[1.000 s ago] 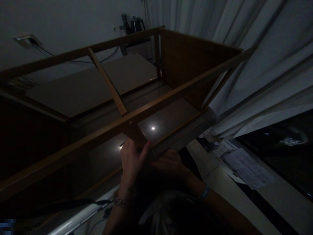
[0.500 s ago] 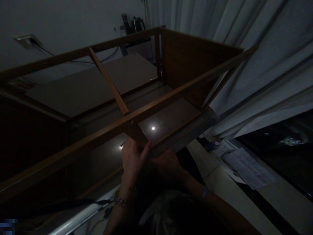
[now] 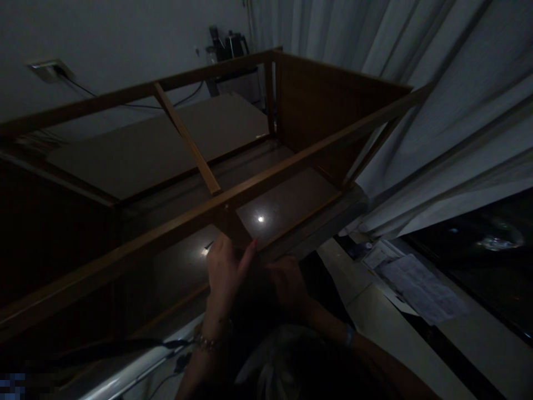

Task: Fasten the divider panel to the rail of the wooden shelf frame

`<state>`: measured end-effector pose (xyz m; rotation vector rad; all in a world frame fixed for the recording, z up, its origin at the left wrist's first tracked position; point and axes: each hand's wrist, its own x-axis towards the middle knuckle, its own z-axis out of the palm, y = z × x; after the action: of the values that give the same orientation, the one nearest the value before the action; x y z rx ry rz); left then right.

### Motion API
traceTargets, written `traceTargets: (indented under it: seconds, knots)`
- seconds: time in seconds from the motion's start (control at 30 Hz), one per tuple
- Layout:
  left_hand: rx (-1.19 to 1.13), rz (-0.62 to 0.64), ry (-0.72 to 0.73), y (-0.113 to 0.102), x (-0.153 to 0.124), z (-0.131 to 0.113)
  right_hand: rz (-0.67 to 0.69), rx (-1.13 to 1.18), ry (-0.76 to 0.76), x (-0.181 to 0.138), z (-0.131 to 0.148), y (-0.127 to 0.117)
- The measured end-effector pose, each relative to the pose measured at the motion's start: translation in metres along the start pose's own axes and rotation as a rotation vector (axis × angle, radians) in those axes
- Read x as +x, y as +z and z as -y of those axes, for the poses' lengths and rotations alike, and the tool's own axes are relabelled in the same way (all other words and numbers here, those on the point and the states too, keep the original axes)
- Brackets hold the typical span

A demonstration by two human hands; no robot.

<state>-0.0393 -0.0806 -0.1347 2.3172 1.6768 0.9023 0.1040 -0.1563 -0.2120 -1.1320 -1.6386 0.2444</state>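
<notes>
A large brown wooden furniture frame (image 3: 266, 186) fills the middle of the view, with a thin crossbar (image 3: 189, 141) between its long rails. Below the front rail, a dark wooden upright (image 3: 235, 225) comes down toward me. My left hand (image 3: 227, 261) is wrapped round this upright, thumb on its right side. Just to the right and lower, my right hand (image 3: 287, 280) is closed with curled fingers near the lower part of the upright. Deep shadow hides what lies between its fingertips. A pale panel (image 3: 291, 203) inside the frame reflects a bright spot of light.
Pale curtains (image 3: 416, 139) hang along the right. Papers (image 3: 420, 283) lie at the right beside a dark glossy surface (image 3: 483, 239). A dark kettle (image 3: 235, 44) stands behind the frame. A wall socket (image 3: 50, 70) has a cable. A shiny metal bar (image 3: 137, 361) runs at lower left.
My right hand has shifted slightly to the right, away from the upright. My left hand keeps its place on the wood. The view has moved a little.
</notes>
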Motion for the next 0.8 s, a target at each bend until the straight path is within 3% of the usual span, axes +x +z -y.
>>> traceTargets:
  seconds: [0.13, 0.3, 0.63, 0.8]
  knots:
    - [0.007, 0.004, -0.007, 0.0, 0.0, 0.0, 0.001, -0.006, 0.018, 0.002, 0.005, -0.001]
    - [0.001, -0.002, 0.0, 0.001, -0.001, 0.001, 0.052, -0.153, -0.153, 0.005, -0.003, -0.007]
    - [0.0, -0.022, 0.011, 0.0, 0.0, -0.001, -0.017, -0.411, -0.318, 0.012, -0.019, -0.028]
    - [-0.022, -0.01, 0.003, 0.0, 0.0, 0.0, -0.049, -0.456, -0.347, 0.012, -0.021, -0.025]
